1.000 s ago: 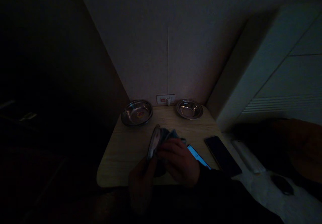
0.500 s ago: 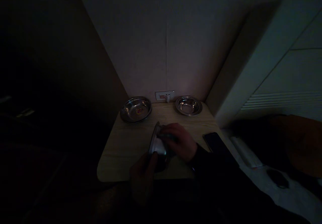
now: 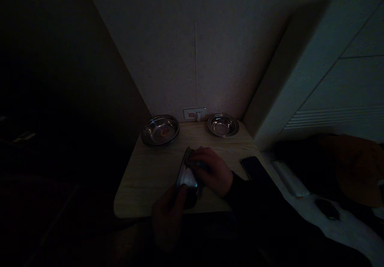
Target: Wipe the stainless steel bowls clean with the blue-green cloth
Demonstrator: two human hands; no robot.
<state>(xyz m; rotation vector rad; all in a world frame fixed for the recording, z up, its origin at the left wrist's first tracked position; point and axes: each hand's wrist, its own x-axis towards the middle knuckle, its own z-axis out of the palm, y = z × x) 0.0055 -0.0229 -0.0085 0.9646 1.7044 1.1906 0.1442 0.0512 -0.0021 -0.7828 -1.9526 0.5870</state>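
Note:
A shiny steel bowl [image 3: 187,175] is tipped up on its side over the near half of the small table. My left hand [image 3: 169,207] grips its lower rim, thumb on the outer wall. My right hand [image 3: 212,167] presses a small dark cloth-like piece [image 3: 196,164] against the bowl's outside near the top; its kind is hard to make out in the dim light. Behind them, a steel bowl [image 3: 161,130] with a reddish label inside lies at the back left, apparently stacked. Another steel bowl [image 3: 223,125] sits at the back right.
The light wood table [image 3: 135,197] stands against a wall with a socket and plug [image 3: 195,114]. A phone [image 3: 251,167] lies at its right edge. Farther right are a dark mouse-shaped object [image 3: 327,209], a pale slim box [image 3: 289,179] and an orange-brown cloth item [image 3: 357,171].
The camera view has shifted slightly. My right hand stays against the bowl's outside with only a small movement, while my left hand keeps its grip on the rim.

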